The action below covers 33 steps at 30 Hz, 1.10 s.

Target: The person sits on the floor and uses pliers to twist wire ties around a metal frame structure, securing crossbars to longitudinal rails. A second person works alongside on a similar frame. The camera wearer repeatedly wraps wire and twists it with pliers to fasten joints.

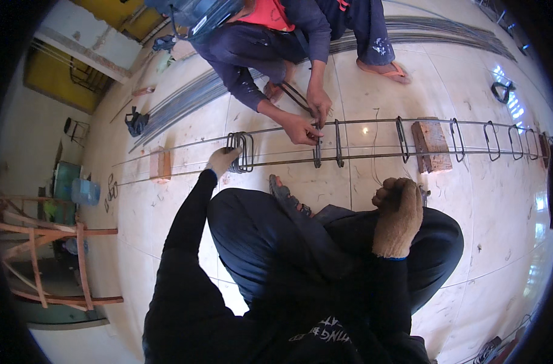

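Two long steel bars run across the scene, the nearer rebar (276,162) and the farther one, with rectangular stirrups around them. My gloved left hand (223,161) is closed on a bunch of stirrups (245,153) at the left part of the bars. My gloved right hand (400,212) is raised over my right knee with its fingers curled in. Thin wire (374,159) rises by its fingertips and appears to be held there. A small dark object beside that hand is too hidden to name. Single stirrups (402,141) are spaced along the right part.
Across the bars, a crouching co-worker's hands (304,128) work at a stirrup (317,148). A brick block (431,145) and another block (160,164) lie under the bars. More rebar (188,106) lies behind. A wooden frame (58,264) stands at left.
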Available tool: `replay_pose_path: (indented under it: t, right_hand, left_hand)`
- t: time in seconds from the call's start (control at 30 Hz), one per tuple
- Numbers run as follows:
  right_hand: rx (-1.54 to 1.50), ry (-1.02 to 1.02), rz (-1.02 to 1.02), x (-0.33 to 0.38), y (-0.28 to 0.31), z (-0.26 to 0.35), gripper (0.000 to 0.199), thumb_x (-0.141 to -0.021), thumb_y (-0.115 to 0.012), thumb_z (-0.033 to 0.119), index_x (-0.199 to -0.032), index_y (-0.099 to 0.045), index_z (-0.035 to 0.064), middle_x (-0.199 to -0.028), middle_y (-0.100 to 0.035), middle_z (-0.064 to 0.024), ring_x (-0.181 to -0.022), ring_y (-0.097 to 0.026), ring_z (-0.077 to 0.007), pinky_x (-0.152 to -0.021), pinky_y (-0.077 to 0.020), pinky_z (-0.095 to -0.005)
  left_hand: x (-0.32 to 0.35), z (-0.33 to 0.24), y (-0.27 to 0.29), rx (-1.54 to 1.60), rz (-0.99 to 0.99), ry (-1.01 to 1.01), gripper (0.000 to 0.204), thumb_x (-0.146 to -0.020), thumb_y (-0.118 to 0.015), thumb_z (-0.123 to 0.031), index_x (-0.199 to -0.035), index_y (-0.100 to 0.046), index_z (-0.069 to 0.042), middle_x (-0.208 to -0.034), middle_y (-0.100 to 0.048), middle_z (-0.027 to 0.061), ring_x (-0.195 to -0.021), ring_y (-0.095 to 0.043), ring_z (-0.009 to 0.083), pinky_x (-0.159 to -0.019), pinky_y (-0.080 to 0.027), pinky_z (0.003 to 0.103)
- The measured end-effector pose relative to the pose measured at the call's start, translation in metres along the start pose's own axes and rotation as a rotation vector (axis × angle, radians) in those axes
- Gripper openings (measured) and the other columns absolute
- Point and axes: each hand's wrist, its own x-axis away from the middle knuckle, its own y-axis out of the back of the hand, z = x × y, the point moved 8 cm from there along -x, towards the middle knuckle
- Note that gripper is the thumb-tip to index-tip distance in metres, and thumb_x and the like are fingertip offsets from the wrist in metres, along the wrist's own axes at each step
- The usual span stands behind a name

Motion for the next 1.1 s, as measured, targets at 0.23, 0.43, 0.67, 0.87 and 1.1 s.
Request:
replay_pose_path:
  t: [0.23,0.43,0.67,0.87,1.1]
  right_hand:
    - [0.069,-0.004,0.052,-0.002,-0.003,-0.010,0.023,-0.109,-0.056,0.029,-0.106,-0.060,0.0068,-0.093,-0.066,-0.0106,-0.075,-0.060,-0.0216,-0.066,-0.0475,-0.0341]
    - [-0.121,-0.071,0.240,-0.016,0.000,-0.027,0.022,-0.108,-0.056,0.028,-0.107,-0.061,0.0063,-0.092,-0.064,-0.0099,-0.073,-0.057,-0.0205,-0.066,-0.0454,-0.0329]
    - [0.216,0.020,0.186,-0.018,0.005,-0.032,0.023,-0.109,-0.052,0.027,-0.107,-0.059,0.0058,-0.094,-0.063,-0.0097,-0.075,-0.056,-0.0196,-0.066,-0.0446,-0.0328]
    - [0.220,-0.036,0.307,-0.008,-0.007,-0.053,0.021,-0.110,-0.049,0.023,-0.107,-0.059,0.0049,-0.095,-0.063,-0.0096,-0.075,-0.056,-0.0192,-0.067,-0.0449,-0.0316]
    - [0.173,-0.085,0.367,-0.001,-0.022,-0.030,0.022,-0.109,-0.051,0.025,-0.107,-0.060,0.0051,-0.097,-0.064,-0.0102,-0.077,-0.056,-0.0187,-0.068,-0.0454,-0.0315]
  left_hand:
    - [-0.009,0.020,0.012,0.359,-0.009,0.113,0.051,-0.097,-0.077,-0.045,-0.105,-0.075,0.006,-0.093,-0.076,0.0069,-0.077,-0.069,0.0147,-0.070,-0.055,0.031]
    - [-0.027,0.029,0.027,0.257,-0.062,0.152,0.043,-0.095,-0.081,-0.038,-0.106,-0.075,0.003,-0.094,-0.075,0.0060,-0.077,-0.068,0.0137,-0.068,-0.055,0.031]
    - [-0.015,0.057,0.019,0.515,0.133,0.155,0.049,-0.102,-0.072,-0.038,-0.126,-0.068,0.005,-0.106,-0.075,0.0086,-0.088,-0.071,0.0168,-0.082,-0.057,0.034]
    - [-0.016,0.113,0.090,0.053,-0.071,0.231,0.046,-0.104,-0.067,-0.038,-0.120,-0.074,0.005,-0.099,-0.078,0.0118,-0.079,-0.072,0.0162,-0.075,-0.057,0.031]
    - [-0.039,0.047,0.023,-0.210,-0.052,0.137,0.080,-0.106,-0.037,-0.070,-0.107,-0.079,-0.003,-0.093,-0.076,0.0191,-0.091,-0.072,0.0335,-0.085,-0.054,0.044]
